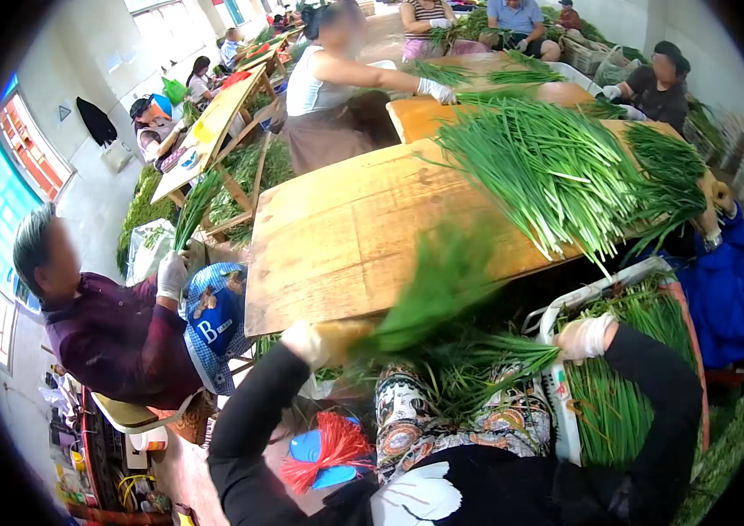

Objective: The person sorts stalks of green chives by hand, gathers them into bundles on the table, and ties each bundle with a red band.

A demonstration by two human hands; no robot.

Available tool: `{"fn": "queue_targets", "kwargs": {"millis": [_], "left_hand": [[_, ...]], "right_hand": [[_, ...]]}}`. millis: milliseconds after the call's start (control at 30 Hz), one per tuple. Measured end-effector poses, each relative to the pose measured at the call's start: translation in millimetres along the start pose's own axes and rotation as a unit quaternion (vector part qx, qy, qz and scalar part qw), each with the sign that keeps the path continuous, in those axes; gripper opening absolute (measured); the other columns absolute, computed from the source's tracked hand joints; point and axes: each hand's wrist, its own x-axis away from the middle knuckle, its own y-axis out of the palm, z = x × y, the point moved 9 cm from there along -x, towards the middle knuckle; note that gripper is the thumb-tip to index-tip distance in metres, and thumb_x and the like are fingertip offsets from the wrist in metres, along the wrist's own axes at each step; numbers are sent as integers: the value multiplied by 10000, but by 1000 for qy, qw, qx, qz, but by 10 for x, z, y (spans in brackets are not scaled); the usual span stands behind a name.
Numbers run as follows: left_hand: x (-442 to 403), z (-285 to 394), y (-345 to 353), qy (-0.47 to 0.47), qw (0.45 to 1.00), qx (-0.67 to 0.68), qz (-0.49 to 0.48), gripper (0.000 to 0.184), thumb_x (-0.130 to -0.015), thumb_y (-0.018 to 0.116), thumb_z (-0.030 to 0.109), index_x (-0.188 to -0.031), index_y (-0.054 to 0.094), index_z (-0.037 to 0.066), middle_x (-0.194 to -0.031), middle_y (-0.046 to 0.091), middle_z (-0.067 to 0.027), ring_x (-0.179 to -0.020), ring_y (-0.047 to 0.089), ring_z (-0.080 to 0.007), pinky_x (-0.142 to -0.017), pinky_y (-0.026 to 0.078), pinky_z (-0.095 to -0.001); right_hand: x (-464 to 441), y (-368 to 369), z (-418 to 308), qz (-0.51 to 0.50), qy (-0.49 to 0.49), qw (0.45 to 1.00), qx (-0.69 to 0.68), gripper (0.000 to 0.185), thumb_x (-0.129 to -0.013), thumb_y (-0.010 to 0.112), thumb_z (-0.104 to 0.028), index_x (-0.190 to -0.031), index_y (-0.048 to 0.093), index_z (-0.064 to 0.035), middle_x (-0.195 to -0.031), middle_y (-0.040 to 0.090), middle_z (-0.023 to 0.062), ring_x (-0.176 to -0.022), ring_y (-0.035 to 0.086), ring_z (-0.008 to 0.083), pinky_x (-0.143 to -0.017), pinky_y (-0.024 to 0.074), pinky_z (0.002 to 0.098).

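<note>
My left hand, in a glove and smeared by motion, is at the front edge of the wooden table. Right beside it a bunch of green stalks is blurred; how the fingers meet it cannot be made out. Closed round the end of another green bunch, my right hand is over the rim of a white crate. That bunch stretches leftward above my patterned trousers. A large pile of long green stalks lies on the table's right part, pale ends toward me.
Long green stalks fill the crate at my right. A seated person at the left holds a green bunch. Another person reaches over the far table. Red strings lie on a blue stool below my left arm.
</note>
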Motion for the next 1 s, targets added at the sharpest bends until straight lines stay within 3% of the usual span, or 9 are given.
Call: {"fn": "queue_targets", "kwargs": {"millis": [100, 233, 300, 433, 500, 633, 800, 867, 1000], "left_hand": [[613, 628, -79, 29, 984, 14, -173, 633, -696, 536, 41, -1280, 295, 61, -1153, 482, -156, -1060, 475, -213, -908, 358, -308], [1099, 954, -1042, 182, 978, 92, 34, 494, -772, 471, -17, -1246, 350, 47, -1169, 491, -117, -1077, 463, -163, -874, 389, -300], [1270, 538, -1495, 66, 954, 210, 203, 577, -748, 458, -94, -1280, 308, 71, -1116, 509, -69, -999, 488, -173, -821, 414, -300], [959, 380, -1639, 97, 777, 503, 365, 533, -704, 539, -75, -1198, 415, 80, -872, 541, -39, -673, 477, -92, -597, 411, -218], [495, 476, -1281, 81, 762, 556, 323, 420, -752, 581, 25, -1149, 446, 45, -873, 558, -51, -677, 507, -102, -627, 436, -224], [-487, 783, 73, 120, 533, 836, 45, 185, -751, 631, 130, -900, 549, 57, -785, 593, -22, -714, 564, -134, -590, 472, -266], [-884, 997, 766, 217, 287, 931, 71, 446, -786, 572, 84, -1190, 402, 4, -1025, 576, -86, -813, 579, -174, -738, 494, -301], [-856, 1096, 765, 234, 299, 923, 62, 539, -782, 577, 87, -1252, 325, 7, -1102, 537, -78, -859, 568, -177, -791, 474, -311], [-743, 1230, 688, 269, 298, 915, 34, 574, -803, 550, 116, -1290, 261, 24, -1250, 414, -106, -1029, 507, -215, -893, 409, -377]], "right_hand": [[45, 254, 338, 2, 56, 998, -13, 276, -758, 505, -232, -856, 598, 9, -711, 612, 155, -701, 587, 302, -659, 448, 380], [120, 172, 192, 137, 24, 986, -95, 279, -769, 505, -255, -803, 600, 5, -700, 612, 138, -696, 589, 285, -647, 446, 374], [31, 484, 172, 22, -7, 999, 49, 286, -789, 480, -269, -844, 579, -6, -677, 613, 116, -684, 586, 276, -648, 443, 373], [588, 105, 122, 40, 76, 973, -216, 295, -823, 474, -237, -1058, 526, -67, -646, 609, 77, -553, 574, 141, -582, 455, 290], [1044, -275, 57, 36, 105, 974, -196, 306, -822, 461, -236, -1092, 510, -99, -637, 612, 44, -529, 572, 109, -537, 471, 256], [2314, -1356, -41, 367, 65, 864, -339, 239, -817, 472, -156, -1020, 544, -52, -648, 571, 10, -436, 493, 40, -395, 396, 167], [3065, -2211, -121, 596, -106, 719, -341, 310, -835, 508, -246, -1077, 505, -52, -606, 498, -53, -415, 337, 7, -379, 252, 134], [2818, -2410, -35, 692, -171, 615, -338, 308, -830, 529, -317, -1043, 553, -96, -546, 465, -73, -385, 323, -7, -340, 222, 131], [1386, -2364, -28, 566, -242, 629, -475, 326, -825, 535, -331, -1069, 524, -115, -610, 491, -52, -472, 388, 0, -415, 301, 137]]}}
